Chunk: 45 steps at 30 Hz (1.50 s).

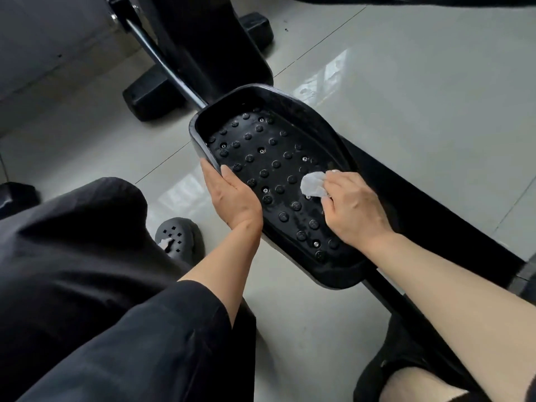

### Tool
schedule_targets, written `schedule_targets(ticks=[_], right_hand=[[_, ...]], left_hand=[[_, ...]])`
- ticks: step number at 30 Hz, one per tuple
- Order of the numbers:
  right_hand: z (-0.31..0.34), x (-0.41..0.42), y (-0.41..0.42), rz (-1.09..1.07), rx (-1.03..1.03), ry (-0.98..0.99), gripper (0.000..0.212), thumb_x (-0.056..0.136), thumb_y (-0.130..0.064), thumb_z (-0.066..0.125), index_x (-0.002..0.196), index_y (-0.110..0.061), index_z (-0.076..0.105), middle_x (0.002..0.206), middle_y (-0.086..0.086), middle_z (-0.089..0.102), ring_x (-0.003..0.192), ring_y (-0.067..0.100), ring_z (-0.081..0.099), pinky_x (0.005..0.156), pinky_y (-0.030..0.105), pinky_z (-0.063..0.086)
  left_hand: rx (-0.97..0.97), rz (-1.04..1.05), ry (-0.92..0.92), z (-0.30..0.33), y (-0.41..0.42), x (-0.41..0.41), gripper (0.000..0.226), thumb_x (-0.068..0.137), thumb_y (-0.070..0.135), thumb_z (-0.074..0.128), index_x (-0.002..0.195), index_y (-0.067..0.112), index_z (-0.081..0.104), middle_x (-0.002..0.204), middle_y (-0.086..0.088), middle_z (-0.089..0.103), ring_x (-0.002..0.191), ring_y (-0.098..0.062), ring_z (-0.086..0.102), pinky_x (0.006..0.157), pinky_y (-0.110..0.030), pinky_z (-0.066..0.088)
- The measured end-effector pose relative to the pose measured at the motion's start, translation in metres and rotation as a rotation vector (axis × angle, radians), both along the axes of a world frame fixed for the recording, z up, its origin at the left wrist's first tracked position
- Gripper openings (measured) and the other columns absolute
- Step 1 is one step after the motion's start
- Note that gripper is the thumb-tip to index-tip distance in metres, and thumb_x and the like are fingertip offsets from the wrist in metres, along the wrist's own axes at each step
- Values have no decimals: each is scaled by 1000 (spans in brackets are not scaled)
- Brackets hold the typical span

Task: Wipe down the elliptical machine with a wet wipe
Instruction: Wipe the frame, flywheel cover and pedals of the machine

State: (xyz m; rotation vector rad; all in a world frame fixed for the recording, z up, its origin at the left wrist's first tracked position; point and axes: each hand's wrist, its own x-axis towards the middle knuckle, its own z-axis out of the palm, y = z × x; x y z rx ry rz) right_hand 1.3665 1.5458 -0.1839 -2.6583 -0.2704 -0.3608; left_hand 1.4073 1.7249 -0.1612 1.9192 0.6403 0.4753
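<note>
The elliptical's black foot pedal (261,146), studded with round bumps and ringed by a raised rim, fills the middle of the view. My left hand (232,195) grips the pedal's left rim, thumb inside the tray. My right hand (353,210) holds a crumpled white wet wipe (312,184) and presses it on the pedal's studded floor near the right side. The surface near the wipe looks wet and shiny.
A black pedal arm (162,65) runs up-left to the machine's body (220,39) and floor stabiliser (150,97). A black rail (435,216) passes under the pedal to the right. My knee in black trousers and a grey clog (179,236) sit at left on the glossy tiled floor (406,97).
</note>
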Motion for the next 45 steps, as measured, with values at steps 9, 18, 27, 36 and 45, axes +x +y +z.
schedule_targets(ticks=[9, 18, 27, 36, 45], right_hand=[[5, -23, 28, 183, 97, 54, 36, 98, -14, 43, 129, -7, 61, 129, 7, 60, 125, 27, 50, 107, 33, 40], [15, -46, 24, 333, 106, 136, 37, 93, -2, 42, 122, -3, 66, 130, 9, 61, 123, 27, 54, 105, 30, 42], [10, -43, 39, 351, 108, 180, 51, 96, 6, 40, 143, -11, 47, 154, 7, 38, 145, 19, 29, 119, 33, 26], [10, -24, 26, 473, 17, 96, 36, 95, -1, 44, 125, -3, 62, 127, 8, 60, 127, 22, 52, 105, 34, 44], [3, -2, 6, 176, 12, 158, 48, 93, 6, 40, 136, -10, 53, 145, 4, 48, 140, 22, 35, 113, 36, 34]], left_hand=[[-112, -138, 34, -13, -6, -44, 52, 106, 28, 29, 156, 19, 15, 161, 6, 19, 147, -10, 18, 120, -25, 14], [-176, -287, 89, -14, -13, -80, 61, 105, 23, 34, 156, 25, 2, 163, 10, 5, 149, -8, 10, 122, -34, 13], [-145, -335, 113, -15, -18, -104, 62, 104, 17, 37, 156, 25, 4, 163, 9, 7, 149, -8, 11, 122, -33, 15], [-118, -284, 111, -18, -28, -108, 64, 103, 17, 39, 156, 22, 4, 163, 7, 8, 149, -8, 13, 120, -23, 14], [-82, -271, 117, -22, -38, -105, 67, 104, 14, 37, 154, 14, -8, 163, 3, -10, 149, -8, -4, 88, 13, -5]])
